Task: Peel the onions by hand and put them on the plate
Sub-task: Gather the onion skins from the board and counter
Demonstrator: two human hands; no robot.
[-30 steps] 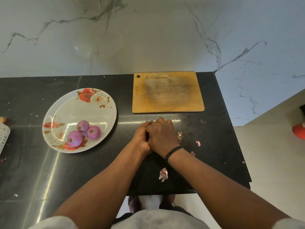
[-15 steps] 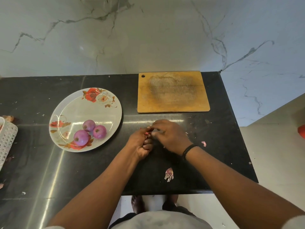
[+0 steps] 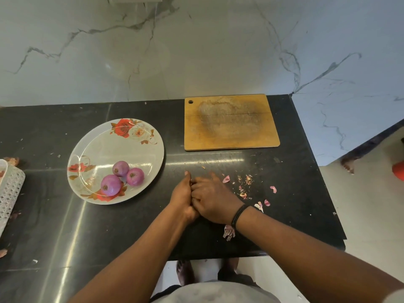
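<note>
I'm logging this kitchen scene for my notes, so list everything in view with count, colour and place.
plate: one, white with red flowers, left on the counter.
onions: three, purple, peeled, on the near part of the plate.
cutting board: one, brown wood, at the back of the counter by the wall.
onion skins: many scraps, pink and papery, on the counter right of the hands.
basket: one, white lattice, at the left edge, partly cut off.
counter: one, black.
wall: white marble with grey veins.
wristband: one, black, on the right wrist.
left hand: pressed against the right; anything held is hidden.
right hand: curled over the left.
</note>
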